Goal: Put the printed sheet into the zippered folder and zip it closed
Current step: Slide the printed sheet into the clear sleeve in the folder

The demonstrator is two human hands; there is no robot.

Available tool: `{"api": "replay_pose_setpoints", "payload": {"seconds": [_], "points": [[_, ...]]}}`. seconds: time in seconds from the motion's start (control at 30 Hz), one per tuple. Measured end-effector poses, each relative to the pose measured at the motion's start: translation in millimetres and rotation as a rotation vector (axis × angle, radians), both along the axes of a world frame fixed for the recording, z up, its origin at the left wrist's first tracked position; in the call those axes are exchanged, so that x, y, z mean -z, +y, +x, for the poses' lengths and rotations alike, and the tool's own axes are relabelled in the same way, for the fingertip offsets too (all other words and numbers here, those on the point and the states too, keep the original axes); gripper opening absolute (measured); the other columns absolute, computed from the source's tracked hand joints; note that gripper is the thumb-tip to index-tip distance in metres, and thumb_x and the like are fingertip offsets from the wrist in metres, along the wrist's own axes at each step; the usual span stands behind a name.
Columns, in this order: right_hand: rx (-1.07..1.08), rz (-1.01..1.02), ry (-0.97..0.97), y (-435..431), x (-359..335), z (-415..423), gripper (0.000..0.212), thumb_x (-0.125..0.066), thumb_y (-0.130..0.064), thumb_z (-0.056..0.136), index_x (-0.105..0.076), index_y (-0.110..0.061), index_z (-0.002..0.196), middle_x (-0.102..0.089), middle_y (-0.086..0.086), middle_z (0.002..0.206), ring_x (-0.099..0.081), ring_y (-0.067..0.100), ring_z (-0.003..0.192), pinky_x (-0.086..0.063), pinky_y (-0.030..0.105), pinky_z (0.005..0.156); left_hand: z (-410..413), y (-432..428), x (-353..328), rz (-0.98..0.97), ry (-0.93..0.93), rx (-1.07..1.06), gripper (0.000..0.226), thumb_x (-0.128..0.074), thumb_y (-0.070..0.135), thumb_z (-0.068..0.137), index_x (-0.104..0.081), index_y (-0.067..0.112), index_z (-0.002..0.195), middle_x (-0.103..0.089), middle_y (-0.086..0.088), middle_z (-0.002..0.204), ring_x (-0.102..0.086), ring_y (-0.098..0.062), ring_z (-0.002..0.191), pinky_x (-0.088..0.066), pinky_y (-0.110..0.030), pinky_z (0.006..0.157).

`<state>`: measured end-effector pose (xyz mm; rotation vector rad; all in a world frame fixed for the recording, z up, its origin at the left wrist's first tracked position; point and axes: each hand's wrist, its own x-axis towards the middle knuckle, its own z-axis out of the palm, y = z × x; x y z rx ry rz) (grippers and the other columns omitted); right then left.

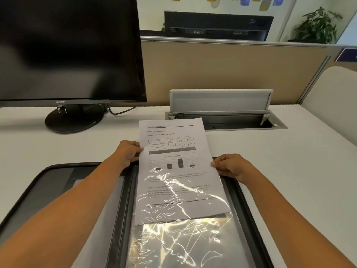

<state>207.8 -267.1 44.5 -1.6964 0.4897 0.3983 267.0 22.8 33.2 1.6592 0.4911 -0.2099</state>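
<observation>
Your left hand point(128, 152) pinches the printed sheet point(173, 161) at its 9 o'clock edge, and your right hand point(230, 166) pinches the 3 o'clock edge. The sheet's lower half sits under the clear sleeve point(183, 244) of the open zippered folder point(48, 190), with its top sticking out toward 12 o'clock.

The black flat monitor point(69, 49) bears "acer" on its lower bezel, and the white printed sheet point(172, 146) is headed "INTEREST COVERAGE RATIO"

**Desk surroundings**

A dark monitor point(69, 47) on a round base point(71, 121) filled the upper left of the frame, standing on a white desk point(289, 161). At centre, a cable hatch point(222, 100) stood with its lid raised before a beige partition point(231, 64). A potted plant point(316, 26) sat upper right.
</observation>
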Motion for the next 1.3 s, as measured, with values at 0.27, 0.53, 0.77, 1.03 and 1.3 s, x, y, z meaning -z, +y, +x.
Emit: {"api": "replay_pose_setpoints", "payload": {"seconds": [0.27, 0.53, 0.77, 1.03, 1.3], "points": [[0.045, -0.04, -0.033, -1, 7, 1, 0.008, -0.072, -0.005, 0.075, -0.064, -0.005, 0.078, -0.067, 0.007, 0.08, -0.064, 0.015, 0.071, -0.053, 0.016, 0.047, -1, -2, -1, 0.046, 0.004, 0.026, 0.009, -0.054, -0.005, 0.087, -0.057, 0.003, 0.085, -0.06, -0.02, 0.119, -0.058, -0.026, 0.093, -0.049, -0.032, 0.075], [0.018, -0.429, -0.278, 11, 10, 15, 0.037, -0.065, -0.029, 0.083, -0.061, -0.01, 0.114, -0.063, 0.011, 0.116, -0.056, 0.021, 0.091, -0.049, 0.035, 0.087, -1, -4, -2, 0.071, 0.026, 0.074, 0.014, -0.053, -0.004, 0.087, -0.056, 0.005, 0.077, -0.061, -0.02, 0.115, -0.058, -0.025, 0.092, -0.05, -0.032, 0.077], [0.065, -0.409, -0.269, 17, 12, 41, 0.031, -0.059, -0.019, 0.088, -0.059, -0.006, 0.116, -0.059, 0.012, 0.124, -0.052, 0.019, 0.09, -0.046, 0.032, 0.091, -1, -3, -13, 0.227, 0.07, 0.213, 0.018, -0.057, -0.008, 0.084, -0.055, 0.002, 0.069, -0.06, -0.011, 0.085, -0.058, -0.025, 0.082, -0.051, -0.028, 0.066], [-0.051, -0.61, -0.171, 20, 9, 52, 0.023, -0.058, -0.016, 0.087, -0.063, -0.001, 0.103, -0.063, 0.018, 0.113, -0.06, 0.031, 0.101, -0.048, 0.031, 0.086, -7, 5, -23, 0.646, 0.126, 0.469, 0.011, -0.068, 0.006, 0.079, -0.063, -0.003, 0.08, -0.057, -0.013, 0.092, -0.049, -0.025, 0.088, -0.04, -0.032, 0.079], [-0.36, -0.829, -0.529, 72, 6, 65, 0.037, -0.046, -0.02, 0.094, -0.046, -0.014, 0.131, -0.046, 0.01, 0.14, -0.042, 0.027, 0.128, -0.032, 0.037, 0.108, -28, -8, -11, 0.933, -0.093, 0.404, 0.021, -0.066, 0.012, 0.08, -0.06, 0.005, 0.099, -0.057, -0.013, 0.11, -0.047, -0.03, 0.111, -0.043, -0.033, 0.084]]}}
